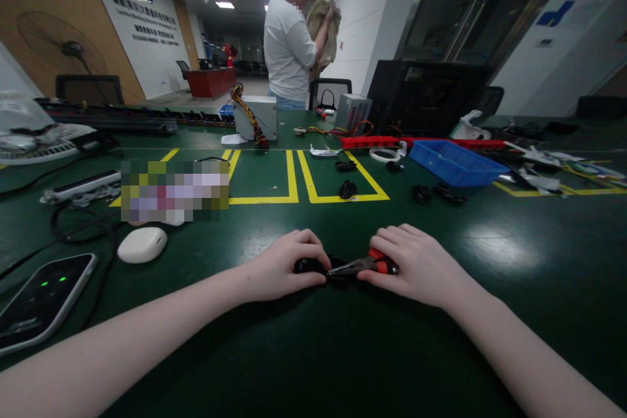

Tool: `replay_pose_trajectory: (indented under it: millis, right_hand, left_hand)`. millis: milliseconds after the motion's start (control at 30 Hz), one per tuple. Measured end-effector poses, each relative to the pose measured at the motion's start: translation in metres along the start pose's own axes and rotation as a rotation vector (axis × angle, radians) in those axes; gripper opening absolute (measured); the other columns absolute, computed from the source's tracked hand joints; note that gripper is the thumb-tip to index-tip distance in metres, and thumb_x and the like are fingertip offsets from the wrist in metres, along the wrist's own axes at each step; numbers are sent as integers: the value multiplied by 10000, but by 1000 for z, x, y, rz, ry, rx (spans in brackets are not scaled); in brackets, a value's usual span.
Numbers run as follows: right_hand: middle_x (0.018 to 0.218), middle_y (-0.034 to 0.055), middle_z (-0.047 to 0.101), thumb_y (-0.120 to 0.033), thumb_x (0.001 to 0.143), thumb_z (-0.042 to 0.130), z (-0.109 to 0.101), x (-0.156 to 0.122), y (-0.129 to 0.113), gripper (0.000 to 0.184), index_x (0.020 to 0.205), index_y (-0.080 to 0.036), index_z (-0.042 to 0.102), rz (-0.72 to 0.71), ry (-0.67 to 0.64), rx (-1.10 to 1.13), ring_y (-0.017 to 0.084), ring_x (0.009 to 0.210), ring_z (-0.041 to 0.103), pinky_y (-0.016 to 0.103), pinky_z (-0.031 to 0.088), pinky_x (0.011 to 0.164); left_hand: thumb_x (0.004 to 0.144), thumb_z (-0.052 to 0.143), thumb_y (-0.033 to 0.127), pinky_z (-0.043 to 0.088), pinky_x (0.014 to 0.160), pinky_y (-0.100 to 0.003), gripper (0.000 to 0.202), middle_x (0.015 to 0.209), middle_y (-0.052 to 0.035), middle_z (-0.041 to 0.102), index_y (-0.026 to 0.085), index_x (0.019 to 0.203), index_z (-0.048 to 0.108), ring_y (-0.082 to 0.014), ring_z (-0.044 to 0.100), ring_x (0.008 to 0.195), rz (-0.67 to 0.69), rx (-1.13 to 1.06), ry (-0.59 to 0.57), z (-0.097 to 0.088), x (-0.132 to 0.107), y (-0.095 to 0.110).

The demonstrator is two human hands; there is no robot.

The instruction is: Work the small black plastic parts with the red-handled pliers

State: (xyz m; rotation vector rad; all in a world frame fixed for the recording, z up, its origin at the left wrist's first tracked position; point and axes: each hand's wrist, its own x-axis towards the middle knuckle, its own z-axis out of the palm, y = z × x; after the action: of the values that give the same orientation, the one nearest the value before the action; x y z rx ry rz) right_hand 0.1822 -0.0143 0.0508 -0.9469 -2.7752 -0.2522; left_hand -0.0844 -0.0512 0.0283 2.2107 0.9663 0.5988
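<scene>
My left hand (294, 264) grips a small black object (309, 266), perhaps a bundled cable, between thumb and curled fingers low over the green table (274, 353). Opposite it, my right hand (416, 264) is closed around pliers (375, 265) with red and black handles. The long metal jaws point left and meet the black object beside my left thumb. Whether the jaw tips pinch it, I cannot tell. Beyond my hands lie several similar black bundles, one of them a dark coil (348, 190) on the yellow tape.
A blue bin (455, 163) stands at the right behind a black bundle (449, 194). At left are a white case (142, 245) and a device with green lights (46, 300). Two power supply boxes, one with wires (264, 119), stand farther back. Beyond the table, a person (291, 39) holds a cloth.
</scene>
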Motion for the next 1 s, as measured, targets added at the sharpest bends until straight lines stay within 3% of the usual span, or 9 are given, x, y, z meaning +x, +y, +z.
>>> replay_pose_trajectory:
  millis: [300,700,1000]
  right_hand:
    - [746,39,591,-600,870,503,2,0,3,427,764,-193,575,67,0,25,172,663,534,310,366,626]
    - [736,45,599,-585,867,516,0,3,-4,405,758,-198,565,40,111,29,174,651,534,312,374,620]
    - [749,44,607,-574,868,524,3,2,-4,386,779,-200,563,47,129,82,170,657,538,303,384,617]
  left_hand:
    - [906,615,254,455,919,-340,116,1086,-58,589,188,945,702,-188,570,1008,2,-56,40,-1,1,3]
    - [897,629,244,473,926,-344,97,1065,-49,608,177,915,697,-178,596,995,1,-192,56,-2,2,-1]
    - [888,640,259,479,912,-347,110,1078,-56,607,182,924,711,-186,598,991,-19,-164,42,-2,2,0]
